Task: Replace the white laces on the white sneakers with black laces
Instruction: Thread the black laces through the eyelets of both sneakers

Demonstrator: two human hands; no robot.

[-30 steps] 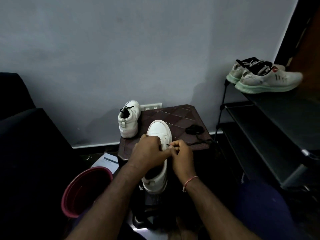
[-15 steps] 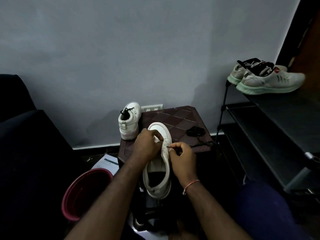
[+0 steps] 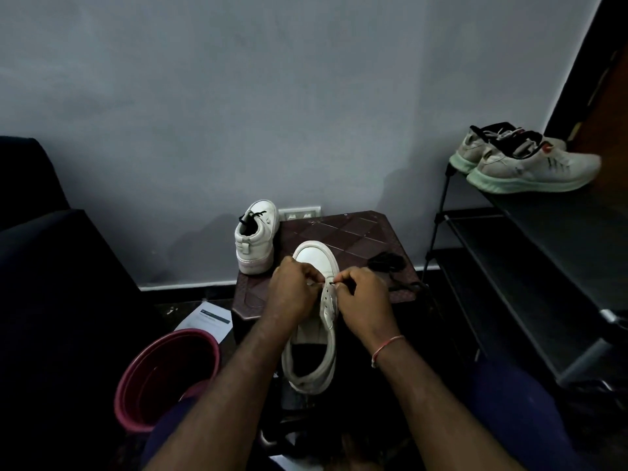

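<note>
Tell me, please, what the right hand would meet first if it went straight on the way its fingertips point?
The right hand, pinching the black lace, points leftward: it would likely meet the sneaker at its eyelet flap first, then the left hand gripping it. Depth is unclear.

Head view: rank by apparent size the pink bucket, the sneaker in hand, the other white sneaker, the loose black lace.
1. pink bucket
2. sneaker in hand
3. other white sneaker
4. loose black lace
Sneaker order may only reflect camera nearness.
</note>
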